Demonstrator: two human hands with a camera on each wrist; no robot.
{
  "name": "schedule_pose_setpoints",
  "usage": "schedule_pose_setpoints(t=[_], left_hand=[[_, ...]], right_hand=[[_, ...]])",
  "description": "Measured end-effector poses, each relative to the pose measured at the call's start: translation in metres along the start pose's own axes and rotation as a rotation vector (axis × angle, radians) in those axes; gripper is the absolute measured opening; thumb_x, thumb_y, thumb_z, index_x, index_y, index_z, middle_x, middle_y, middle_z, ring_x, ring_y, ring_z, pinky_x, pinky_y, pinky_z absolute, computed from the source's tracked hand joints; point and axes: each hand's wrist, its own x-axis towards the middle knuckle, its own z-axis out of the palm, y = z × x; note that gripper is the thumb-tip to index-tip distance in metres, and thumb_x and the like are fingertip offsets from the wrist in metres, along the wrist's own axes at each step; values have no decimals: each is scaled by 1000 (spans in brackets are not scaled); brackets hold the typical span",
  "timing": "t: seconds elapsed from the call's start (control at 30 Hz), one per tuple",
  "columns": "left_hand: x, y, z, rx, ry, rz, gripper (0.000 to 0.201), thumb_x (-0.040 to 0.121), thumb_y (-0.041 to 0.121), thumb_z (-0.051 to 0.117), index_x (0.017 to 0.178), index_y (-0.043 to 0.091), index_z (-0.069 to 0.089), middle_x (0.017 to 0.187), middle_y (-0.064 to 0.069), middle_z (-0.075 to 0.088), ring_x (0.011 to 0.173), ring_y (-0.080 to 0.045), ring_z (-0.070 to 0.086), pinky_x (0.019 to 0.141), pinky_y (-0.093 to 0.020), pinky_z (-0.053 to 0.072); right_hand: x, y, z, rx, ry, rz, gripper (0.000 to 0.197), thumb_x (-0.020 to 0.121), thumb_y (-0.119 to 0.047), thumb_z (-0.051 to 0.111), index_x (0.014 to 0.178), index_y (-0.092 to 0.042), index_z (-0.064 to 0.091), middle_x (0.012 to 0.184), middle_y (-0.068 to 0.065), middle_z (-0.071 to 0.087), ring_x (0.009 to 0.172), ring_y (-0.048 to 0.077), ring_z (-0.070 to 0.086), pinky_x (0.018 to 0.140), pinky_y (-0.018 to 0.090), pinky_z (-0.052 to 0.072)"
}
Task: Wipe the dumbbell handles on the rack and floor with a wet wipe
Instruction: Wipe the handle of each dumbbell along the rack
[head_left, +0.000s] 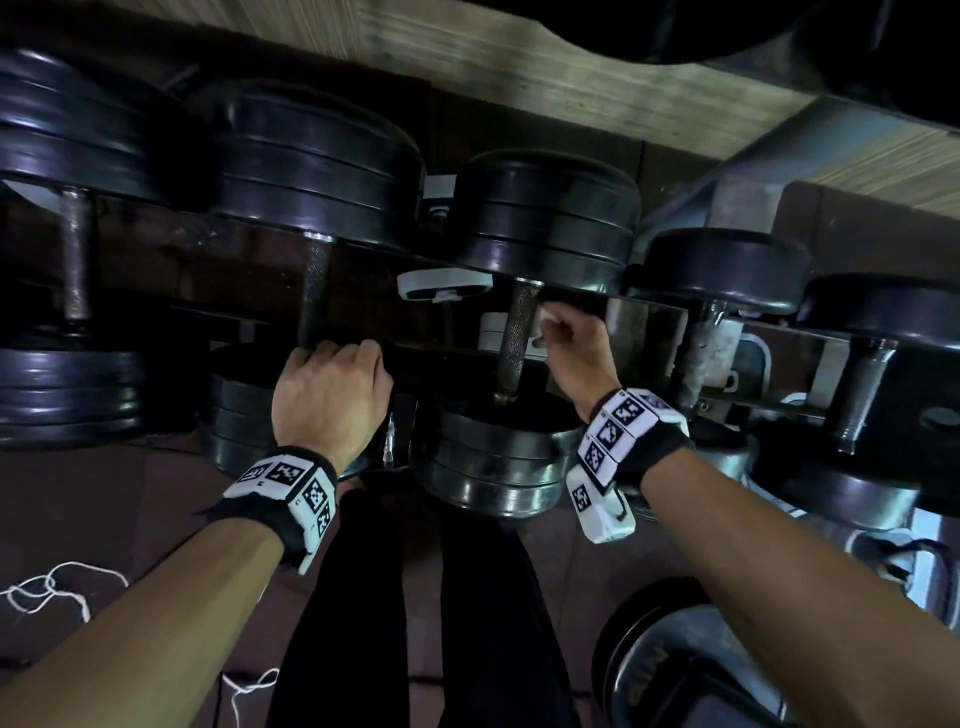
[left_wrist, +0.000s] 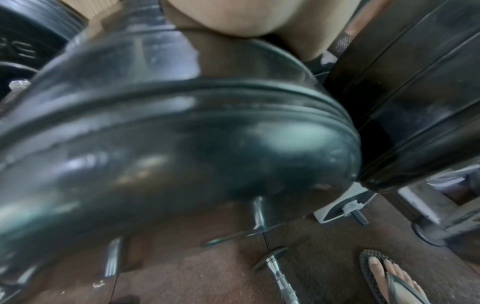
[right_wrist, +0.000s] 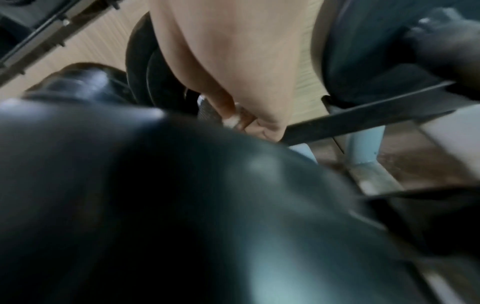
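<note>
Dumbbell rack (head_left: 649, 317), head view: the right hand (head_left: 574, 345) pinches a white wet wipe (head_left: 546, 315) against the far end of a knurled dumbbell handle (head_left: 517, 338). The left hand (head_left: 330, 395), fingers curled, grips the near end of the neighbouring handle (head_left: 314, 291) to the left.

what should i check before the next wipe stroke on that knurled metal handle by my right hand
1. White wet wipe pinched in right hand: ok.
2. Wipe touching the knurled metal dumbbell handle: ok.
3. Left hand gripping the neighbouring knurled handle, bracing: ok.
4. Black plate dumbbell seated on the grey metal rack: cannot tell.
5. Wipe still wet: cannot tell.
</note>
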Motion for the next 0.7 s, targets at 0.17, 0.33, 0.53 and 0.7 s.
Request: schedule_pose_setpoints(t=[0.17, 0.33, 0.53, 0.7], left_hand=[[1, 0, 0, 5, -1, 3, 25, 97, 28, 49, 84, 13, 63, 67, -3, 63, 68, -26, 59, 70, -39, 40], [1, 1, -1, 12, -13, -4, 23, 95, 27, 51, 82, 12, 63, 67, -4, 63, 67, -27, 59, 69, -41, 41], [1, 0, 2, 5, 3, -2, 22, 94, 26, 52, 82, 11, 62, 66, -5, 63, 67, -29, 59, 68, -41, 41], [2, 1, 1, 15, -8, -12, 21, 94, 26, 54, 81, 11, 63, 67, -5, 64, 68, -29, 60, 68, -41, 42]], right_hand=[[9, -3, 12, 7, 64, -20, 17, 92, -21, 52, 91, -23, 69, 82, -4, 64, 76, 13, 57, 74, 30, 47], [-17, 20, 3, -54, -76, 22, 23, 99, -11, 53, 106, -18, 73, 89, -3, 69, 77, 6, 60, 74, 19, 44], [13, -1, 15, -22, 11, 5, 31, 89, -24, 48, 103, -13, 73, 84, -9, 71, 68, 7, 58, 67, 26, 47], [-21, 24, -1, 4, -90, 94, 25, 100, -11, 53, 119, -15, 70, 106, 0, 73, 96, 15, 69, 89, 32, 56]])
